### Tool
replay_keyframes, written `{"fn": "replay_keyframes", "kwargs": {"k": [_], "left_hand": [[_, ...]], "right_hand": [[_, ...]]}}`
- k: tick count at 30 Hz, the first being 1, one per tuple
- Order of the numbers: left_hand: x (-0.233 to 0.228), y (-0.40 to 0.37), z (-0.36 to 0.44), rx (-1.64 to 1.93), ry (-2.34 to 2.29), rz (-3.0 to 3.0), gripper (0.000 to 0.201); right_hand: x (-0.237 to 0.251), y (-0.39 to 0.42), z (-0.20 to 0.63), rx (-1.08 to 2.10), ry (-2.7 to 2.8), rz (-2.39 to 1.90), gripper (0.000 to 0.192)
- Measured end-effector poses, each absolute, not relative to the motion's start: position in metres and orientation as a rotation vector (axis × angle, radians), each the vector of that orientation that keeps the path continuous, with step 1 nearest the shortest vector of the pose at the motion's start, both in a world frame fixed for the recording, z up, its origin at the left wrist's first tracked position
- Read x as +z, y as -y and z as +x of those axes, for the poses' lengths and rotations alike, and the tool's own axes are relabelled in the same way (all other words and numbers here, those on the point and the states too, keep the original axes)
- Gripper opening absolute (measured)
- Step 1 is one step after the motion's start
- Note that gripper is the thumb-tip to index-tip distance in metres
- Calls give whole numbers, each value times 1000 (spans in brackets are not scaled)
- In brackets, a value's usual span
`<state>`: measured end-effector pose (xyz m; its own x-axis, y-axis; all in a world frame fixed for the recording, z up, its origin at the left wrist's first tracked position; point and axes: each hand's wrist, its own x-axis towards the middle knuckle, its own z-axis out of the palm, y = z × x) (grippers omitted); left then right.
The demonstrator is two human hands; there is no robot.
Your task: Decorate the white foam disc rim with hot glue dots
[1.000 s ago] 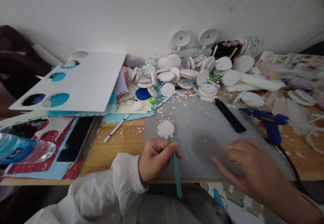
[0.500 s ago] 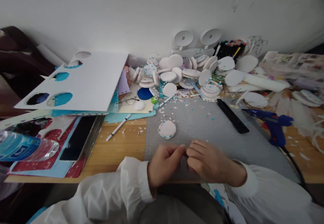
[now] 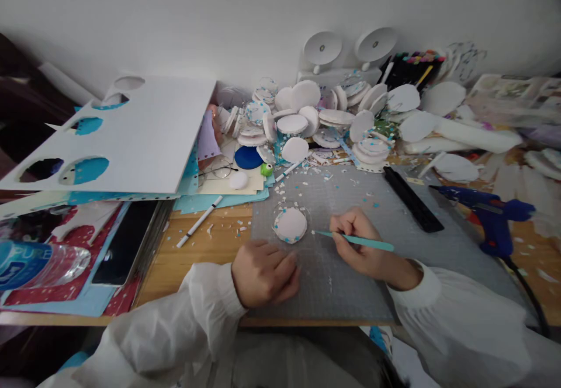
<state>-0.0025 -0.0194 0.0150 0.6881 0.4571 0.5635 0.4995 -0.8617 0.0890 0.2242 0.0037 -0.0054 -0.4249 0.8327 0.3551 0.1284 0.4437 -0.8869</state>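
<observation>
Pinched in my right hand (image 3: 357, 248) is a pair of teal tweezers (image 3: 368, 242), its thin tip pointing left. A tiny white piece (image 3: 313, 232) shows right at that tip, just above or on the grey mat. My left hand (image 3: 265, 274) rests on the mat's near left part, back up, with fingers curled in; whatever is under them is hidden. Beyond it lies a round white disc (image 3: 291, 224) with small blue and white bits along its edge and a thin wire loop at its far side. Neither hand touches the disc.
White discs (image 3: 293, 124) are heaped at the back. On the right are a black bar-shaped tool (image 3: 412, 198) and a blue glue gun (image 3: 486, 210) with its cord. Left stand a white board with holes (image 3: 153, 131), a phone (image 3: 123, 248) and a water bottle (image 3: 44, 264).
My hands, close together before, have parted. The right moved up and right, with the tweezers now plainly visible; the left moved slightly left and turned back up. The view shifted a little.
</observation>
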Motion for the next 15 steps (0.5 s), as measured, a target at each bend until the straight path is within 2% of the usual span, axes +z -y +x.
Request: {"fn": "replay_keyframes", "kwargs": {"k": [5, 15], "left_hand": [[1, 5, 2, -912, 684, -2766, 13], [-2, 1, 0, -986, 829, -2915, 21]], "right_hand": [[-10, -9, 217, 1169, 1775, -814, 20], [-9, -11, 214, 1314, 1655, -835, 21]]}}
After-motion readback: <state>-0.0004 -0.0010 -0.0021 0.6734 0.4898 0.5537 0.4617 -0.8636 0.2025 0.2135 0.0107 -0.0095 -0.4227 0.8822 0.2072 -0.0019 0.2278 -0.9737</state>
